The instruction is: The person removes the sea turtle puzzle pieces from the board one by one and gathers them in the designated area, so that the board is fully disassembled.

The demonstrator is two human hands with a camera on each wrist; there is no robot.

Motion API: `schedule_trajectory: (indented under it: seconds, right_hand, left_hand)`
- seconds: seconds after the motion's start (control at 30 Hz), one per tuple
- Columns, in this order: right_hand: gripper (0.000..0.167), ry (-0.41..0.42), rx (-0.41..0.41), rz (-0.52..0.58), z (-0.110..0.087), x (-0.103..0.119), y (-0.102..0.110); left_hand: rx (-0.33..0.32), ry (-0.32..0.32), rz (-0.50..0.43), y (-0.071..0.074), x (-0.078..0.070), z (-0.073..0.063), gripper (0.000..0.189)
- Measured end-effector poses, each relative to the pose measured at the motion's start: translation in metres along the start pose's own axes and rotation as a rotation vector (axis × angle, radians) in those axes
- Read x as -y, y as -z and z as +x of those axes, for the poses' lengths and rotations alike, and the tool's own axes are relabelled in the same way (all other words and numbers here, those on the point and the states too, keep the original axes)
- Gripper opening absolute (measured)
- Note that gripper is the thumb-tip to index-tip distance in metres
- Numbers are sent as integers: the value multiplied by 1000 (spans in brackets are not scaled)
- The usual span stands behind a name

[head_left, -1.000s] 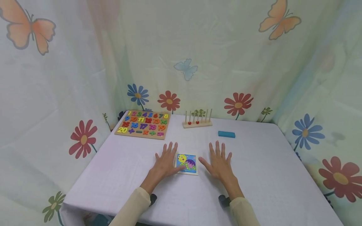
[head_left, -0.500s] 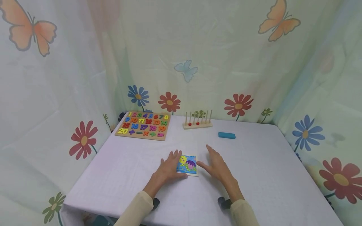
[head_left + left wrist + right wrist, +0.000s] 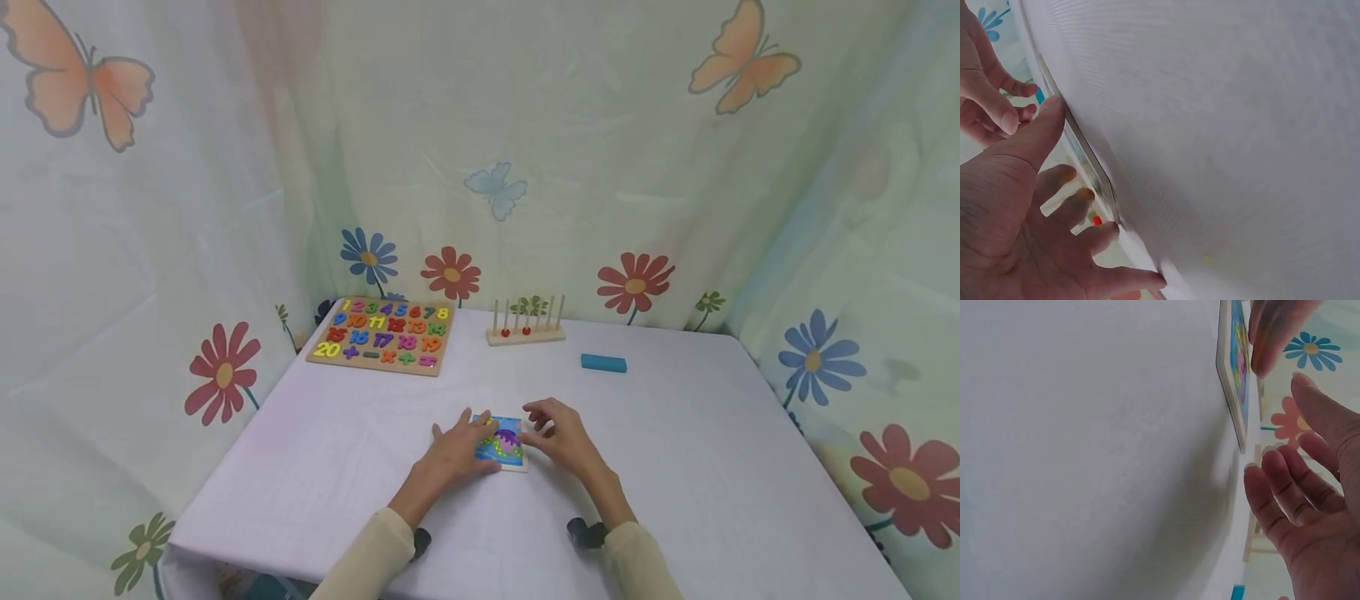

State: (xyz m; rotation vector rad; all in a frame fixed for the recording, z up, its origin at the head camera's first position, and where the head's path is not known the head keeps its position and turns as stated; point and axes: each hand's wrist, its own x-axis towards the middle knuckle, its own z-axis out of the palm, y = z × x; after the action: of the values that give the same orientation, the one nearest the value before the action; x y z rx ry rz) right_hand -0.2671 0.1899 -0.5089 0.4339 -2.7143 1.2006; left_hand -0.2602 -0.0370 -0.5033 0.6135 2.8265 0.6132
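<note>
A small square wooden picture board (image 3: 507, 452), blue with a yellow, purple and green animal, lies flat on the white-covered table. My left hand (image 3: 453, 452) rests over its left side, fingers spread across the picture. In the left wrist view, the thumb of that hand (image 3: 1010, 212) lies along the board's near edge (image 3: 1094, 165). My right hand (image 3: 564, 435) hovers by the board's right edge, its fingers loosely bent and nothing between them. The right wrist view shows the right hand (image 3: 1310, 512) apart from the board's pale wooden rim (image 3: 1230, 387).
A number board (image 3: 378, 336) with colourful numerals lies at the back left. Behind the picture board stands a wooden peg rack (image 3: 527, 335) with upright rods and two red beads. A teal block (image 3: 603, 363) sits to the right. A flowered curtain (image 3: 555, 225) surrounds the table.
Both hands, first spread apart, have come inward around the picture board. The left hand now covers more of the board, and the right fingers have bent near its right edge.
</note>
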Motion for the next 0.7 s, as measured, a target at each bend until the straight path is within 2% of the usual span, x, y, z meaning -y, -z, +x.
schedule_trajectory:
  seconds: [0.3, 0.53, 0.7]
  right_hand:
    - [29, -15, 62, -10, 12, -3, -9]
    - [26, -14, 83, -5, 17, -9, -12]
    - [26, -13, 77, -3, 21, -6, -15]
  left_hand:
    - [32, 14, 15, -1, 1, -1, 67]
    - [32, 8, 30, 0, -2, -1, 66]
    - [17, 1, 32, 0, -2, 0, 67]
